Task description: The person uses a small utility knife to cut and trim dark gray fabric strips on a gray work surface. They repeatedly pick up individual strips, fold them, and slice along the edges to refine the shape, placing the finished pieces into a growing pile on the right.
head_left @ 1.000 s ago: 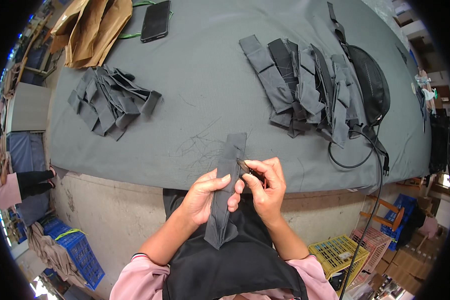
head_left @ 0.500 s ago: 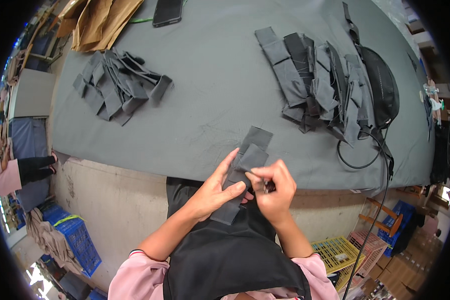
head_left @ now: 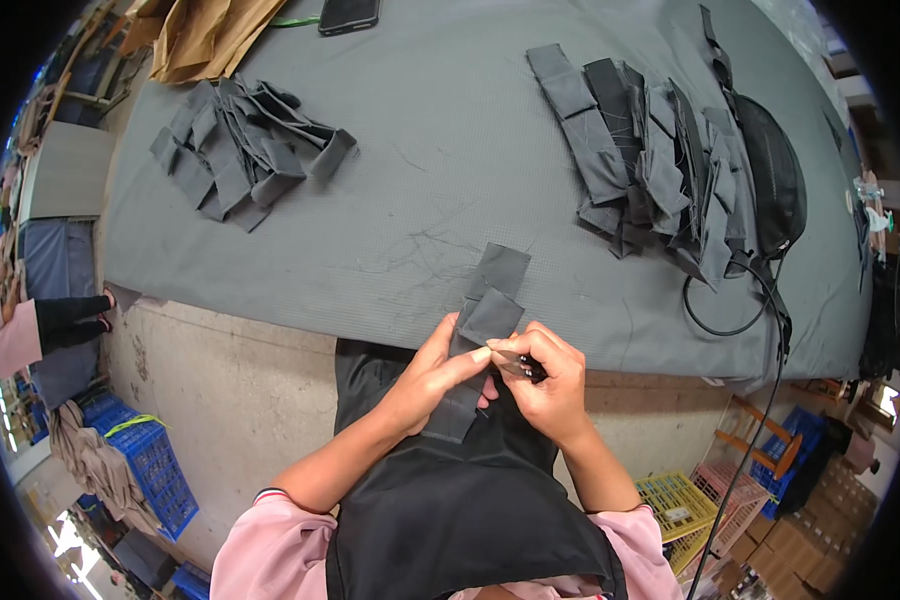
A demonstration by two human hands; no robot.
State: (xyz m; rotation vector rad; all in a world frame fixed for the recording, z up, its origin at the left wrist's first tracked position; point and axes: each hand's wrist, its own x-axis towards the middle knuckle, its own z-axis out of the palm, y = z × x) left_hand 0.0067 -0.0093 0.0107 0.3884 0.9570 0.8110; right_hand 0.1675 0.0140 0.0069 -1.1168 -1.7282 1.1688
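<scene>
Near the table's front edge, my left hand (head_left: pixel 425 385) grips a dark grey fabric strip (head_left: pixel 498 270) with a folded flap sewn across it. The strip's far end lies on the table and its near end hangs over my black apron. My right hand (head_left: pixel 550 385) is closed around small thread snips (head_left: pixel 515 366), partly covered by the fingers. Their metal tip is close to my left thumb, at the flap's lower edge. Loose dark threads (head_left: pixel 435 245) lie scattered on the cloth beyond my hands.
The grey-covered table (head_left: pixel 400 110) carries a heap of grey strips (head_left: pixel 240 150) at left and a longer row (head_left: pixel 640 150) at right. Beyond are a black pouch (head_left: pixel 770 175) with a cable, a phone (head_left: pixel 349 15) and brown paper (head_left: pixel 205 40). Crates (head_left: pixel 145 465) stand on the floor; a person is far left.
My right hand has turned, bringing the snips up against my left thumb at the flap. The flap and strip have shifted slightly left, and the whole view has moved a little.
</scene>
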